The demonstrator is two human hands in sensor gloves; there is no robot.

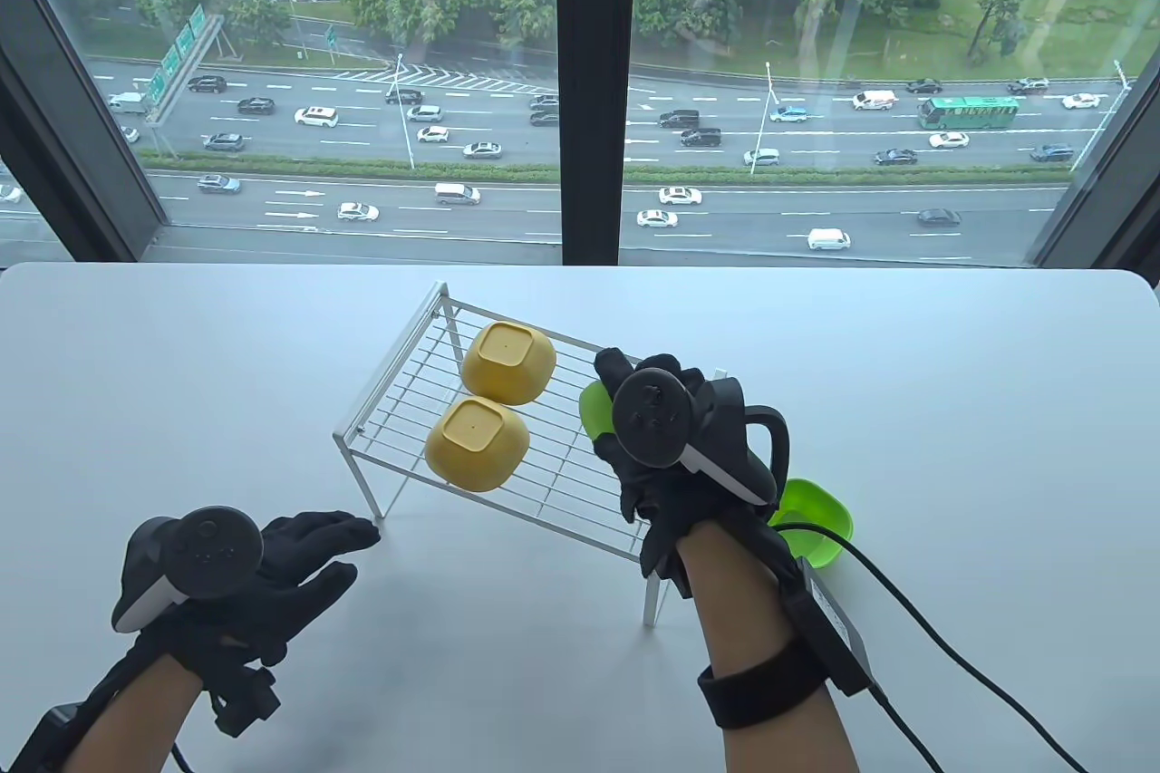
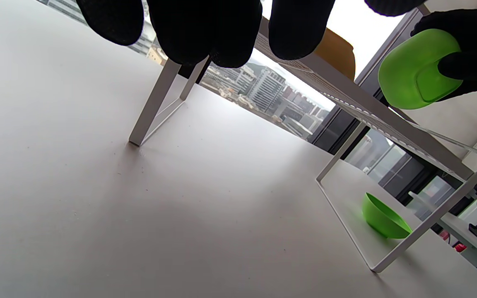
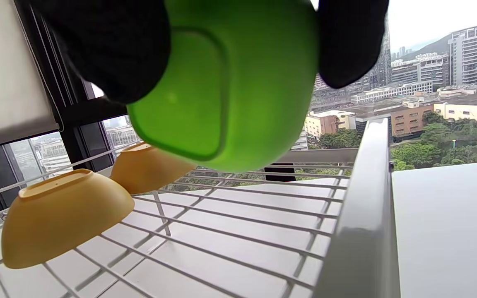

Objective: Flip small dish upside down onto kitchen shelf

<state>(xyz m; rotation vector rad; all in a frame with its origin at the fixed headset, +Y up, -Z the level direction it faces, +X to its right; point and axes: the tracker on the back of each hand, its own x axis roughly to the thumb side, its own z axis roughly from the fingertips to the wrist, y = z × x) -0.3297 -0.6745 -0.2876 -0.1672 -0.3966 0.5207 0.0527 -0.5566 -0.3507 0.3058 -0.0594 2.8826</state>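
1. At centre right of the table view, over the right end of the wire kitchen shelf point(image 1: 507, 447): right hand point(image 1: 666, 438) clamped on a green dish point(image 3: 226, 91), already base-outward and clear of the wires.
2. At lower left: left hand point(image 1: 272, 560) relaxed, fingers spread, gripping nothing, hovering over the table point(image 1: 181, 374) beside the shelf leg.
3. On the shelf, centre of frame: two yellow dishes point(image 1: 478, 444) already inverted; a second green dish point(image 1: 811, 524) upright on the table, lower right.
4. Likely risks: released tilted, could slide off the near rail; set too far left, could knock the nearest yellow dish.
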